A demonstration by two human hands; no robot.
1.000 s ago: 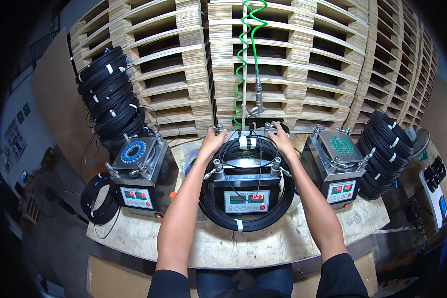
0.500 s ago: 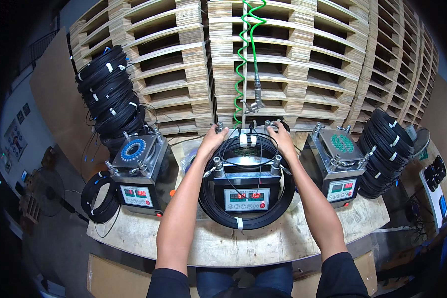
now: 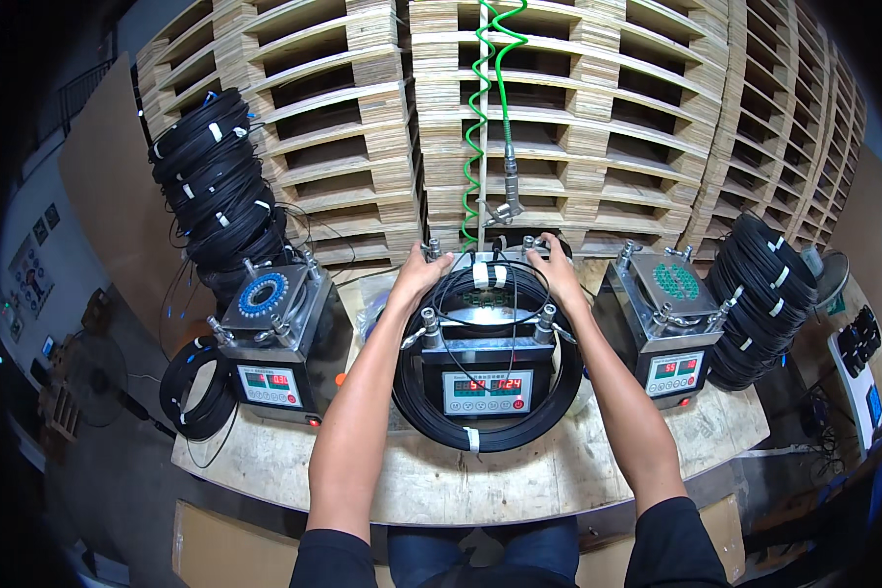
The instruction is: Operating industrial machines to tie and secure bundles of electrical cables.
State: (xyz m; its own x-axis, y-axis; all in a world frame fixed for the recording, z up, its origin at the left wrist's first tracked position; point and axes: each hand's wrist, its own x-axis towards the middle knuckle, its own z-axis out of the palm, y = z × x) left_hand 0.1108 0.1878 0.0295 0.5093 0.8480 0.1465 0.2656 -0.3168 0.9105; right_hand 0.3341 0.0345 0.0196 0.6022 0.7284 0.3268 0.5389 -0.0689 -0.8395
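The middle machine [image 3: 485,358], a metal-topped box with a lit red display, stands on the table straight in front of the person, and a black cable coil [image 3: 514,437] loops about its front, one white-tied side over the top and the other below the display. The left hand [image 3: 420,273] is at the rear left post [image 3: 435,248], thumb beside it; the right hand [image 3: 557,272] is at the rear right post [image 3: 528,245]. Each grip looks bent about its corner, but the fingers are partly hidden, so I cannot tell whether either is closed on anything. The step in hand seems to be handling those back corners, perhaps seating the cable there; the next move likely calls for keeping both hands level and loose strands clear of the posts. To the left stands a machine with a blue ring [image 3: 264,298] on top, to the right one with green pieces [image 3: 675,282]. Beyond these, stacked coils [image 3: 216,176] rise on the left and more coils [image 3: 764,304] on the right, while a green hose [image 3: 505,98] hangs before wooden pallets [image 3: 343,127].
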